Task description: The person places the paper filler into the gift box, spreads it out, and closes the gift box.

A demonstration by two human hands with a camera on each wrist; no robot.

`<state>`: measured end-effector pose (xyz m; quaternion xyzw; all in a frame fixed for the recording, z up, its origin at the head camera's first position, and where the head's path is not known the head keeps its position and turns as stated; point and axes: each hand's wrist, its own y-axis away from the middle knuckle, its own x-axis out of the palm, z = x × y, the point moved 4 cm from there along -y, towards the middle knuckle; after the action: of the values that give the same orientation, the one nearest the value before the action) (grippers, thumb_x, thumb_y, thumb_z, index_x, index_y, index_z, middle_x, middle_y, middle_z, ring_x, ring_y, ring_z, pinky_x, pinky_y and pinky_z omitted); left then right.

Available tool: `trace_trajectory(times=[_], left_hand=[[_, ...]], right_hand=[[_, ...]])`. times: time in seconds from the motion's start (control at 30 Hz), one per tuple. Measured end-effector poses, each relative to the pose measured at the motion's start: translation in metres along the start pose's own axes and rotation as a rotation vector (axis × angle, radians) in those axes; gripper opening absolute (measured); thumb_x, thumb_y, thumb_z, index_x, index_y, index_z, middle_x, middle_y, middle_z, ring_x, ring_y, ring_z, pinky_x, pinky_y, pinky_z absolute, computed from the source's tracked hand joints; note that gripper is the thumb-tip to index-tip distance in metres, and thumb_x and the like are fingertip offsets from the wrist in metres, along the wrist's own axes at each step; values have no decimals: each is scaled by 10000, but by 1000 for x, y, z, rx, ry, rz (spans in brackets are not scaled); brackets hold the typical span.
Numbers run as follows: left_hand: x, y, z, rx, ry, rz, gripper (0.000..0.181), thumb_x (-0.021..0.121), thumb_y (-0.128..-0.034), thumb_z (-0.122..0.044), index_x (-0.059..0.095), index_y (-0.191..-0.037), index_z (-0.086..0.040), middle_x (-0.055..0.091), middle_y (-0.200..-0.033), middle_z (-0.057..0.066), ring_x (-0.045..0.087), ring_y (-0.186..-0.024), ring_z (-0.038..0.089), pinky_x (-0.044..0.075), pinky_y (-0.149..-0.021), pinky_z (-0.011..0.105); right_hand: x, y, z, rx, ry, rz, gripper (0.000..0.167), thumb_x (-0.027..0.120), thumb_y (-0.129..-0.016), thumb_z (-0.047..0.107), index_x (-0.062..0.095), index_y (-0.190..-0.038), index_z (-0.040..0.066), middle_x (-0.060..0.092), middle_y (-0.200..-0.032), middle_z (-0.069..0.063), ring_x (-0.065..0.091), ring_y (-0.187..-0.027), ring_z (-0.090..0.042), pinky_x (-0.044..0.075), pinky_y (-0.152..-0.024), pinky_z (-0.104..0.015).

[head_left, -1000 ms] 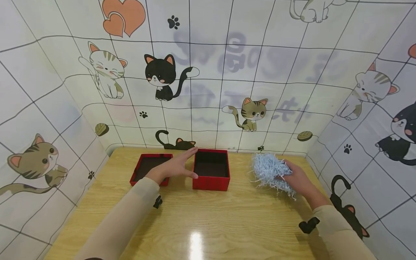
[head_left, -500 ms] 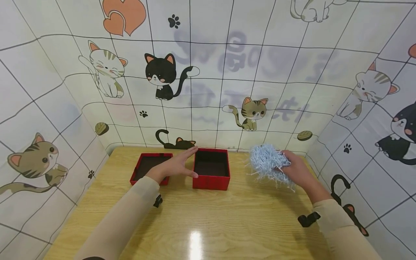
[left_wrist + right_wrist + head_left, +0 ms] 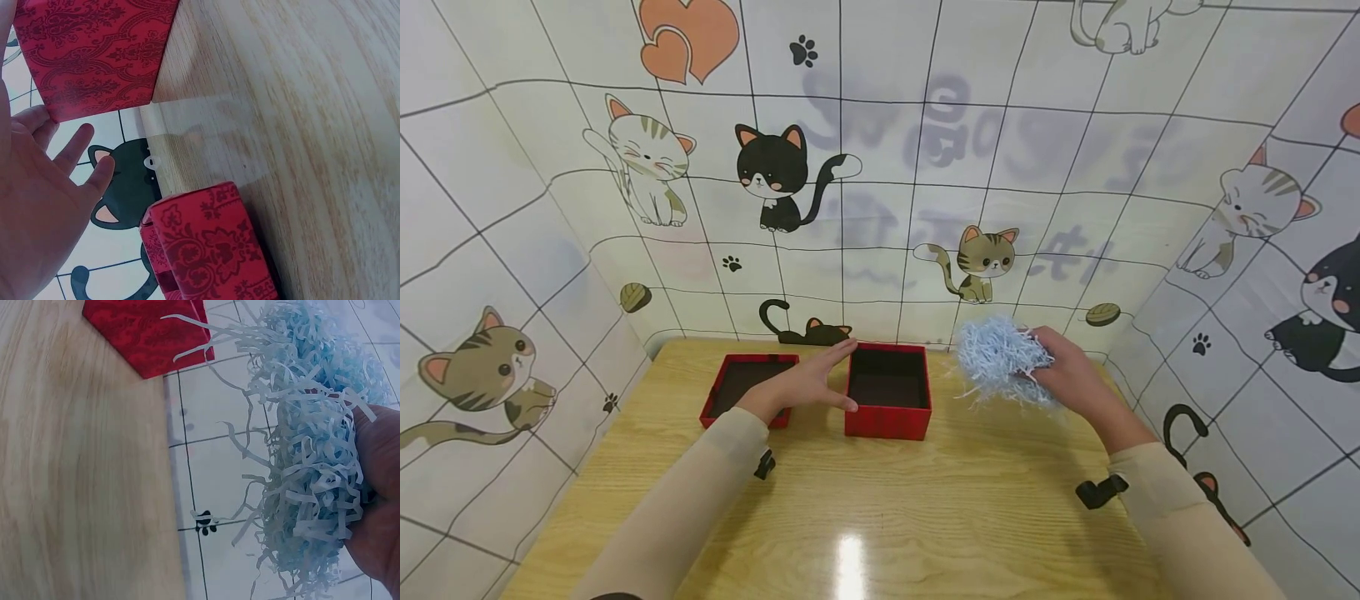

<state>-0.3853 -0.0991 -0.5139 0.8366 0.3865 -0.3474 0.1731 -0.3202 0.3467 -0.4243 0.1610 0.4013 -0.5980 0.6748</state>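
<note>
A red patterned box (image 3: 887, 423) with a dark inside stands with its top uncovered at the back middle of the table. My left hand (image 3: 801, 385) steadies its left side, thumb near the front corner and fingers spread toward the back; in the left wrist view the hand (image 3: 44, 187) has some fingertips at the box (image 3: 100, 56). My right hand (image 3: 1075, 375) grips a fluffy bundle of light blue shredded paper (image 3: 1000, 357) above the table, right of the box. Loose strands of the shredded paper (image 3: 319, 469) hang out in the right wrist view, where the hand's fingertips are mostly hidden.
A shallow red lid (image 3: 737, 390) with a dark inside lies left of the box, partly behind my left hand. The wooden table (image 3: 880, 500) meets a white cloth backdrop (image 3: 887, 275) printed with cats and grid lines.
My right hand has raised the shredded paper off the table and carried it left toward the box. The left hand, box and lid have stayed in place.
</note>
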Motion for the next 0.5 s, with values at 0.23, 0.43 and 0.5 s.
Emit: trace_trajectory(times=[0.23,0.43,0.5], left_hand=[[-1,1,-2,5,2,0,1246,918,-870,-574,160,-1799,-236,101,-1859,-42,138,-1697,329,248,-1301,670],[-1,1,-3,13,10,3,1241,921,-872,-564,164,-1798,-233,100,-1863,-7,141,-1697,324,256,-1298,671],[-1,1,-4,15,10,2,1245,925,-870,-561,167,-1798,-224,101,-1864,9,140,-1697,322,255,-1299,668]], right_hand=[[9,-17,26,-71,-41,23,528,823,-990,19,630,-1481,34,619,-1502,-199,517,-1467,-458,406,-1190,-705],[20,-29,39,-105,-46,41,587,782,-973,-74,608,-1522,40,620,-1500,-183,519,-1469,-441,449,-1160,-669],[23,-32,43,-119,-43,48,604,746,-954,-131,609,-1518,36,604,-1538,-183,497,-1494,-447,451,-1161,-667]])
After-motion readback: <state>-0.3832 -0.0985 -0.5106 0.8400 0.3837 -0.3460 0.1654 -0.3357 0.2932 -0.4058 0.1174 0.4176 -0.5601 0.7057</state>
